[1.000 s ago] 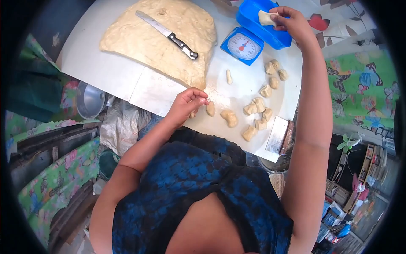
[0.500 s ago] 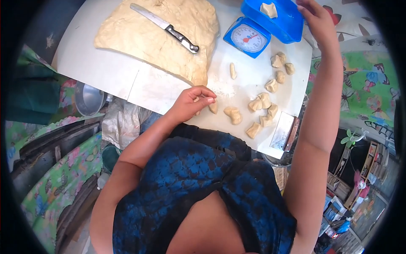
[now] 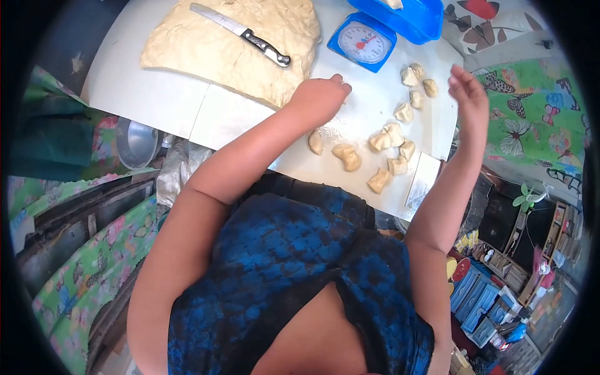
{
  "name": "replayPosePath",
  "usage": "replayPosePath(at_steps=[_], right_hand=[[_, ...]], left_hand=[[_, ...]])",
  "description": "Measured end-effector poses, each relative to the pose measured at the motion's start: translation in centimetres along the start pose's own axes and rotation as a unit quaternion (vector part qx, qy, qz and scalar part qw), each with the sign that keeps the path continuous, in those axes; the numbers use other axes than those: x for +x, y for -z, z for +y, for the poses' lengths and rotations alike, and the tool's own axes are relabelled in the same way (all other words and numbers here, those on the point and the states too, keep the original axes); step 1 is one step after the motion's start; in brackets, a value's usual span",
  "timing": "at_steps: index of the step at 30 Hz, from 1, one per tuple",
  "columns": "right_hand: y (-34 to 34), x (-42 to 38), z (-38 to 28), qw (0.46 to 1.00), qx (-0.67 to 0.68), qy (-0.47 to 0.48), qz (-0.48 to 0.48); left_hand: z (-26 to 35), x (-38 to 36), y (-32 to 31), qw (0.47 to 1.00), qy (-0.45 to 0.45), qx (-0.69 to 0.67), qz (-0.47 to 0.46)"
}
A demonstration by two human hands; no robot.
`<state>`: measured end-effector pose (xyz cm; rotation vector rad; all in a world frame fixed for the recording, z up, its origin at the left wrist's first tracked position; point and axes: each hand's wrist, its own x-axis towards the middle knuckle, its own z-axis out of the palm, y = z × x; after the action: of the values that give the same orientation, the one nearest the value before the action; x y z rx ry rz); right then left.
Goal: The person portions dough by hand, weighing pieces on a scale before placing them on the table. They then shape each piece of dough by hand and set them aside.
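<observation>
My left hand [image 3: 320, 100] is closed over the spot beside the big dough slab, fingers curled round a small strip of dough that they mostly hide. Just below it lie a loose dough piece [image 3: 315, 142] and a curved dough lump [image 3: 347, 157]. My right hand [image 3: 470, 100] hangs open and empty off the table's right edge, its fingers loosely bent. Nearest to it is a small dough piece [image 3: 430, 87]. The blue kitchen scale [image 3: 362, 42] stands at the back, with a blue tray [image 3: 415, 22] holding a piece of dough [image 3: 394, 3], partly cut off by the frame.
The large dough slab [image 3: 187, 47] covers the table's back left, with a black-handled knife [image 3: 265, 49] on top. Several cut dough lumps [image 3: 387, 137] line the right side. A flat metal scraper [image 3: 423, 181] lies at the right edge. A metal basin [image 3: 137, 144] sits below left.
My right hand has come away from the blue tray, down and toward me. My left hand has moved forward and right, leaving the loose dough piece and closing over the thin dough strip.
</observation>
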<state>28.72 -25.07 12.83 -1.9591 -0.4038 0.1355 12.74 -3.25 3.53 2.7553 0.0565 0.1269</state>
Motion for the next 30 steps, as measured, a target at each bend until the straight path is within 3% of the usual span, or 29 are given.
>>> replayPosePath(at_steps=[1,3,7,11,13,14,16,17,18,19,20,21,23,25,27,30], right_hand=[[0.2,-0.6,1.4,0.999,-0.025,-0.007,-0.019],[0.4,-2.0,3.0,0.996,-0.058,-0.057,-0.037],[0.6,-3.5,3.1,0.998,-0.032,-0.062,-0.007],[1.4,-0.7,0.1,0.995,-0.005,0.087,0.052],[0.9,0.9,-3.2,0.982,-0.043,0.177,0.046],[0.3,1.6,-5.0,0.971,-0.077,0.221,0.035],[-0.6,4.7,-6.9,0.961,-0.103,0.253,-0.05],[-1.3,5.5,-7.9,0.96,-0.102,0.255,-0.049],[-2.4,6.0,-9.2,0.956,-0.15,0.242,-0.076],[-3.6,6.4,-10.5,0.948,-0.196,0.229,-0.103],[-4.6,6.8,-11.5,0.937,-0.243,0.215,-0.13],[-5.2,7.4,-11.9,0.923,-0.289,0.201,-0.156],[-6.0,8.8,-11.9,0.908,-0.304,0.211,-0.196],[-6.7,10.4,-11.6,0.891,-0.319,0.22,-0.237],[-7.1,11.8,-11.3,0.822,-0.384,0.286,-0.309],[-7.6,13.1,-11.4,0.805,-0.381,0.268,-0.366]], left_hand=[[0.0,0.0,-0.1,0.999,0.01,0.024,-0.044],[0.0,-0.6,0.2,0.998,0.018,0.029,-0.047],[0.6,-3.0,1.2,0.996,0.04,0.022,-0.08],[1.0,-5.6,2.6,0.997,0.061,-0.024,-0.048],[0.7,-6.8,3.2,0.981,0.084,-0.173,0.004],[0.2,-7.3,2.5,0.981,0.083,-0.173,0.004],[-1.2,-8.6,0.4,0.882,0.045,-0.462,0.082],[-1.6,-9.3,0.7,0.882,0.044,-0.461,0.083],[-2.1,-10.1,1.0,0.744,0.113,-0.658,0.035],[-2.4,-10.6,1.1,0.556,0.175,-0.812,-0.015],[-2.8,-10.8,0.3,0.514,0.168,-0.841,0.008],[-3.2,-11.0,-0.4,0.515,0.166,-0.841,0.01],[-4.2,-11.2,-1.4,0.411,0.09,-0.907,-0.004],[-4.5,-11.1,-1.4,0.399,0.075,-0.914,-0.012],[-4.5,-11.0,-1.4,0.387,0.061,-0.92,-0.02],[-4.3,-11.1,-1.4,0.435,0.059,-0.898,-0.027]])
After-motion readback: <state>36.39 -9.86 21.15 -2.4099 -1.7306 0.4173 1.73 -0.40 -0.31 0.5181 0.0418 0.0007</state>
